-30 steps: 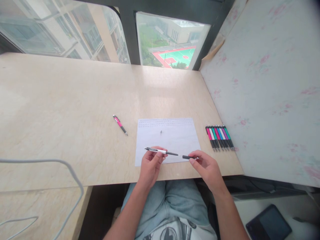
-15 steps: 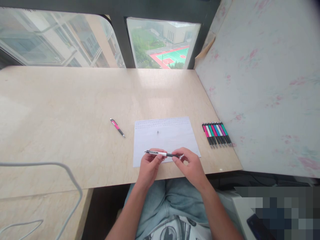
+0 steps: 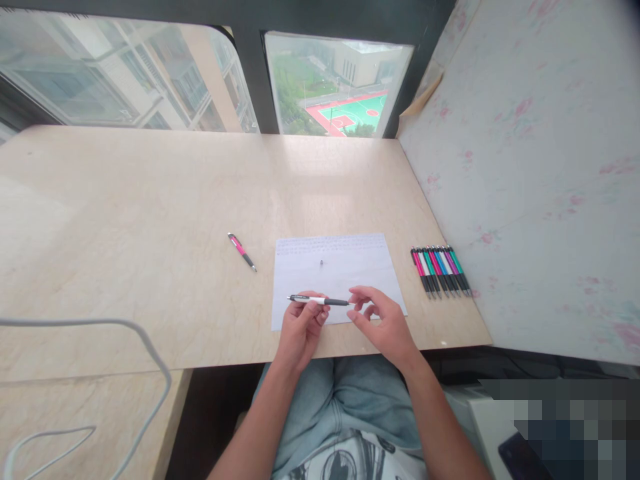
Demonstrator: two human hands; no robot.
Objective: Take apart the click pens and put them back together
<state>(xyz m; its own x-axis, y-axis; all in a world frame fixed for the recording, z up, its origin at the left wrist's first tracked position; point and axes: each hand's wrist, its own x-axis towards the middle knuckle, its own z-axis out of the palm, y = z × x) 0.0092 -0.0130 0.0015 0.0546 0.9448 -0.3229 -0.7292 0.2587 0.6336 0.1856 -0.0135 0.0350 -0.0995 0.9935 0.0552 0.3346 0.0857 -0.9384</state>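
Note:
My left hand (image 3: pixel 300 327) pinches a black and white pen (image 3: pixel 320 301) and holds it level over the lower edge of a white sheet of paper (image 3: pixel 337 267). The thumb and forefinger of my right hand (image 3: pixel 377 320) are closed on the pen's dark tip end, the other fingers loosely curled. A tiny dark piece (image 3: pixel 321 262) lies on the sheet just above the pen. A pink pen (image 3: pixel 242 251) lies alone on the desk to the left of the sheet.
Several coloured pens (image 3: pixel 441 271) lie in a row at the desk's right edge, by a flowered wall panel (image 3: pixel 530 173). The beige desk (image 3: pixel 125 220) runs to a window behind. A white cable (image 3: pixel 125 347) loops at lower left.
One second ago the pen was pulled apart, its tip section held out to the right. My right hand has moved left, and the pen now reads as one short piece between both hands.

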